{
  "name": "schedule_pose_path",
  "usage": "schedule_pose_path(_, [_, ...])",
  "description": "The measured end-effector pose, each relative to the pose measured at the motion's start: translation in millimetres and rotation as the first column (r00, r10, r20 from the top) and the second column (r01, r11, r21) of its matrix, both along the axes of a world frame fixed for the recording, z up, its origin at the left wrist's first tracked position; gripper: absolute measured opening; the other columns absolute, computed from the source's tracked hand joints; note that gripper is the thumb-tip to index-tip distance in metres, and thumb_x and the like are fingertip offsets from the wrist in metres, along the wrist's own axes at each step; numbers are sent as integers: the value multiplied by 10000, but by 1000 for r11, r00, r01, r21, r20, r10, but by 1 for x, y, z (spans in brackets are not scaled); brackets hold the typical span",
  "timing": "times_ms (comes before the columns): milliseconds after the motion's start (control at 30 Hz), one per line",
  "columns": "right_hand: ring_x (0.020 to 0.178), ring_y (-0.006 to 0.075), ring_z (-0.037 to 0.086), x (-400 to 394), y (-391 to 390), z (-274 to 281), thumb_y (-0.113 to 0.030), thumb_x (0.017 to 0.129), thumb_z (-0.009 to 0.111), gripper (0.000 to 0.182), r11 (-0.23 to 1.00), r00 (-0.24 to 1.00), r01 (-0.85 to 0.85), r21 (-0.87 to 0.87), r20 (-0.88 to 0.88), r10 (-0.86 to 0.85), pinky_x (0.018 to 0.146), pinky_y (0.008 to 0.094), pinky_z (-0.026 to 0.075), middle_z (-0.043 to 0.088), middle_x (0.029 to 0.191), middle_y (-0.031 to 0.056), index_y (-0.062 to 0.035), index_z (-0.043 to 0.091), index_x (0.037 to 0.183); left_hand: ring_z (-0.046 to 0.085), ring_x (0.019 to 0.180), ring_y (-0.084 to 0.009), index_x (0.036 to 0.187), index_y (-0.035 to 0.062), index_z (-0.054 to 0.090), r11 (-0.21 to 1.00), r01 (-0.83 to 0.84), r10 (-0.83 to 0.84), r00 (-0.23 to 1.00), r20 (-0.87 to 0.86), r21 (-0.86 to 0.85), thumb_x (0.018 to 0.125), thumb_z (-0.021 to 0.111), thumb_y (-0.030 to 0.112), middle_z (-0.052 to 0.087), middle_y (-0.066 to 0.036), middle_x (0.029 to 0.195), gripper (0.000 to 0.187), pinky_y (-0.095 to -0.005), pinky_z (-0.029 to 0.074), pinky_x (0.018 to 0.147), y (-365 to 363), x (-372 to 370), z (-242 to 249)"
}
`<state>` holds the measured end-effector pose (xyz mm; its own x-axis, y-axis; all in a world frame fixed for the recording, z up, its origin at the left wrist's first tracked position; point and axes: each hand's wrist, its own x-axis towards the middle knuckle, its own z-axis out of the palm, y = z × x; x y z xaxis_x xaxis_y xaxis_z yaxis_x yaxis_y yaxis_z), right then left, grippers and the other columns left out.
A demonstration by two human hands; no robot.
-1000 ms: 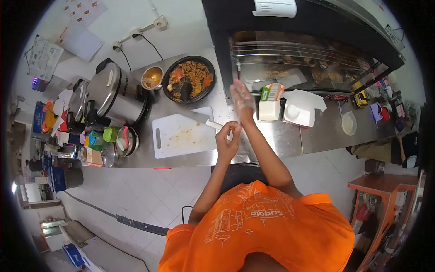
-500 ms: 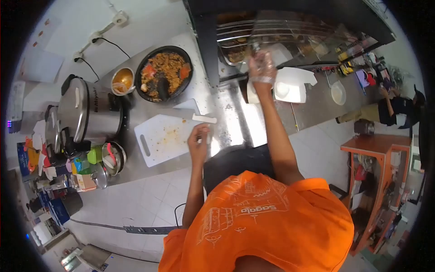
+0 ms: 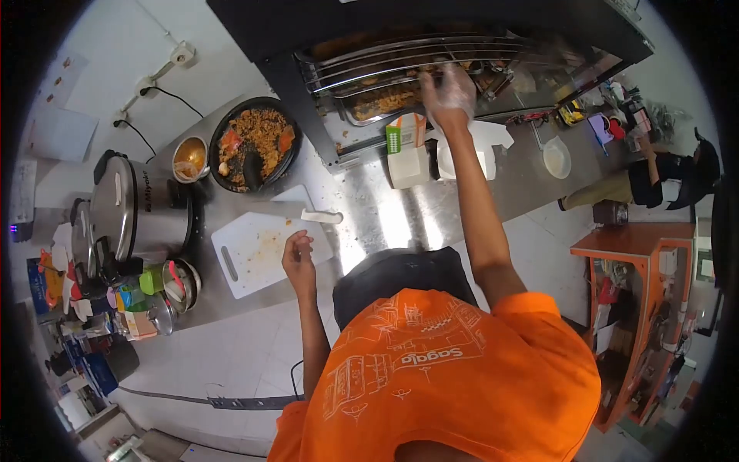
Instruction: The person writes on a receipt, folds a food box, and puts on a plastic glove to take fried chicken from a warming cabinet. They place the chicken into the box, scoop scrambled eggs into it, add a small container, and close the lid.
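My right hand [image 3: 452, 96], in a clear plastic glove, reaches through the open front of a display cabinet [image 3: 304, 115]. Its fingers are apart over the food trays, and nothing shows in them. A metal tray of browned food [image 3: 382, 104] lies to its left. Below the wrist are an open paper food box [image 3: 409, 169] with a green and orange flap and a second white box [image 3: 486, 158], partly behind my forearm. My left hand [image 3: 299, 258] hovers by the white cutting board [image 3: 246, 258], fingers loosely bent and holding nothing. A white-handled knife [image 3: 322, 217] lies just above it.
A stone mortar [image 3: 289, 165] of reddish-brown ground food, a metal bowl [image 3: 191, 158] and a large pressure cooker [image 3: 142, 215] stand on the left. A white strainer [image 3: 556, 158] lies to the right. Another person [image 3: 658, 177] stands at the far right.
My view has shifted toward the cabinet, showing more of its trays. The gloved hand has reached further in. My left hand has drawn back from the knife handle, and the green-orange box flap now shows.
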<state>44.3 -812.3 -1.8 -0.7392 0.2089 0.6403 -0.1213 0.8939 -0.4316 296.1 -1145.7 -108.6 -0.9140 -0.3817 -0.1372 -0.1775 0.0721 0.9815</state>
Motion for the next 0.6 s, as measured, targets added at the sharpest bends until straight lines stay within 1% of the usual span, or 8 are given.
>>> schedule_pose_path(67, [1057,368,627,-32,-3,0,-391,827,622,435,921,963,118,371,183,-197,939,449,467,686,1086,178,-51,690,1090,524,774,-90,1078,45,644,1000,0,0,1000,-29,19,964,580,178,641,-16,903,186,-238,412,683,13,-2,9])
schedule_pose_path(100, [1057,368,627,-59,8,-17,-391,827,622,435,923,966,109,369,180,-186,939,449,467,686,1086,178,-51,690,1090,522,769,-91,1076,36,640,1000,-1,2,999,-39,22,968,576,170,637,-21,894,184,-235,412,679,20,-2,12])
schedule_pose_path(167, [1113,375,604,-109,36,-60,-409,835,581,480,967,753,-177,182,658,14,980,448,440,668,1142,189,-64,676,1155,520,763,-91,1075,27,636,1000,-16,18,999,-52,23,973,571,162,633,-26,885,181,-232,412,675,30,3,14])
schedule_pose_path(267, [1117,378,596,-79,46,-38,-372,831,586,414,980,870,-151,-128,453,193,990,450,430,670,1131,189,-67,700,1087,534,763,-94,1080,40,640,994,-107,107,992,-61,3,970,580,184,638,-21,898,191,-233,415,671,39,26,4])
schedule_pose_path(300, [1104,363,601,-61,39,-31,-368,823,612,362,979,951,29,-202,308,35,975,457,439,688,1079,182,-74,722,1004,535,761,-92,1085,40,640,983,-186,186,982,-10,7,971,581,191,639,-19,897,199,-234,416,665,41,38,-1])
schedule_pose_path(433, [1033,349,630,-53,45,-26,-358,877,560,389,977,963,-149,152,247,108,918,434,477,678,1103,180,-86,675,1130,537,735,-76,1092,30,642,932,-363,361,929,86,13,964,568,161,657,-27,887,196,-224,413,633,48,76,-36])
schedule_pose_path(533, [1050,337,630,-96,58,-42,-334,871,556,383,891,843,-232,390,538,-16,913,438,479,684,1111,159,-97,673,1148,536,732,-75,1092,34,638,925,-380,377,919,117,5,957,575,156,657,-24,889,193,-220,412,635,60,82,-32])
schedule_pose_path(600, [1118,342,602,-105,54,-39,-345,859,548,411,990,784,-128,61,618,63,966,455,450,662,1180,154,-105,665,1172,541,750,-78,1105,44,638,929,-369,369,923,111,-19,956,583,169,652,-21,905,202,-228,416,637,64,82,-32])
